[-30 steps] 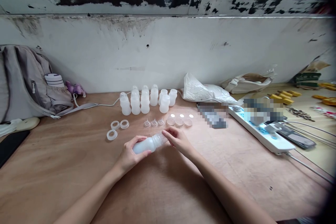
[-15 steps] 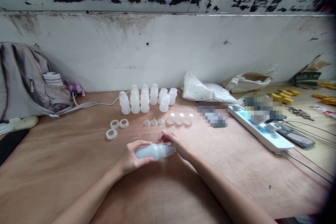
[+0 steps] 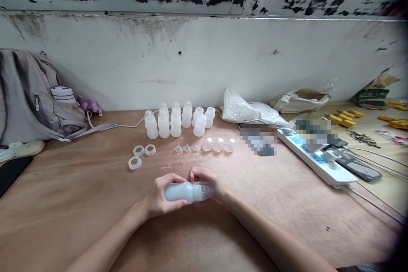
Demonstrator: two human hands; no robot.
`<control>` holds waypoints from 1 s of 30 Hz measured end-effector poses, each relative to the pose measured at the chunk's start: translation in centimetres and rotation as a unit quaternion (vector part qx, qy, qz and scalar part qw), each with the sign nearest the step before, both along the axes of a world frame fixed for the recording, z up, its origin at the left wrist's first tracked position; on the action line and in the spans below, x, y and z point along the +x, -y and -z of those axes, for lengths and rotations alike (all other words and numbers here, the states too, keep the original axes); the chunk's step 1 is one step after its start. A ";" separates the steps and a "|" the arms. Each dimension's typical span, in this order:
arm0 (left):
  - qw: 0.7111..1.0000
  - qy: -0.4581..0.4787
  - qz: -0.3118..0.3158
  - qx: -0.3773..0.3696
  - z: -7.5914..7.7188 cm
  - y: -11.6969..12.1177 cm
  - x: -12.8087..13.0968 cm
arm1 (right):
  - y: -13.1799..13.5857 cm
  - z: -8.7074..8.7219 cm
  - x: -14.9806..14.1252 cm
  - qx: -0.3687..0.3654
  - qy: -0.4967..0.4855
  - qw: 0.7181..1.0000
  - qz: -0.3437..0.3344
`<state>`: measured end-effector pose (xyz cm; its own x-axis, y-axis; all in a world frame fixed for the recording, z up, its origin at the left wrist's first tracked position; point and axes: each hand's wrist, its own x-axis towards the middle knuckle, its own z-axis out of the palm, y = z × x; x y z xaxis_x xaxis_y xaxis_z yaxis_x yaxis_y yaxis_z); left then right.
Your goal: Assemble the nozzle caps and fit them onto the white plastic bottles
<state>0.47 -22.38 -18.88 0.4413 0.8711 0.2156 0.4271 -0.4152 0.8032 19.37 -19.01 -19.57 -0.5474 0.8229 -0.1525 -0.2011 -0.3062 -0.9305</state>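
Note:
A translucent white baby bottle [image 3: 185, 191] lies sideways in both my hands above the wooden table [image 3: 79, 204]. My left hand [image 3: 161, 197] wraps round its base. The fingers of my right hand [image 3: 207, 180] curl over its clear cap end. Behind them lie three white screw rings [image 3: 140, 155], three small clear teats [image 3: 186, 148] and three clear round lids [image 3: 217, 147] in a row. Several more white bottles [image 3: 178, 121] stand upright further back near the wall.
A grey backpack [image 3: 28, 93] with a cup in its pocket leans at the left. A white plastic bag [image 3: 245, 110] and a beige bag [image 3: 299, 100] lie at the right. A white power strip [image 3: 318, 161] with cables and yellow parts [image 3: 344, 118] sit far right.
Both hands have drawn the bottle nearer to me and lower. My right hand moved from the bottle's tip to curl over the capped end.

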 end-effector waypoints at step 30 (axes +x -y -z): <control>0.968 -0.077 -0.067 0.229 1.6 -0.3 0.2 | -1.7 0.6 0.1 0.146 0.212 0.951 0.172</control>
